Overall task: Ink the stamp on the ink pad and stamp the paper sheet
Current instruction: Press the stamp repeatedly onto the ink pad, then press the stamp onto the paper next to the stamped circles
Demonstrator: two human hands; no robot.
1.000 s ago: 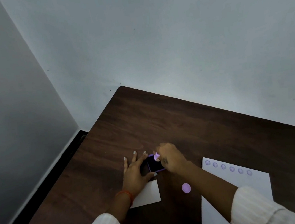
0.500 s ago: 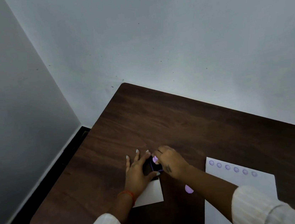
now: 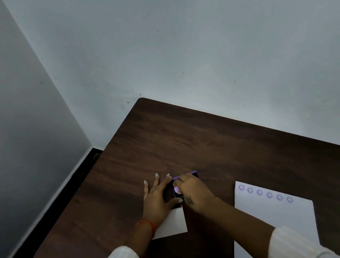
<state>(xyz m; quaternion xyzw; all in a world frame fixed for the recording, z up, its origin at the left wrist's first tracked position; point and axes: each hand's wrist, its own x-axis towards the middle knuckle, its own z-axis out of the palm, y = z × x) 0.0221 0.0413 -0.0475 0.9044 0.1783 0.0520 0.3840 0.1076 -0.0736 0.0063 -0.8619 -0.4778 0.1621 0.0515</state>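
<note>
Tabletop [image 3: 188,143] — stamp [image 3: 176,189] between fingers [image 3: 177,184]

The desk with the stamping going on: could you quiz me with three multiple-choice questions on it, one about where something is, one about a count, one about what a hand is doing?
1. Where does the stamped paper sheet lie from the ink pad?
A. To its right
B. To its left
C. Under it

2. How many purple stamp marks are on the sheet?
A. Two
B. Six
C. Ten

3. What is the right hand doing?
A. Resting flat on the sheet
B. Pressing the stamp onto the pad
C. Hanging off the table

Answers: 1 A, the sheet lies at the right. 2 B, six marks form one row. 3 B, its fingers grip the stamp over the pad, which the left hand steadies.
</note>
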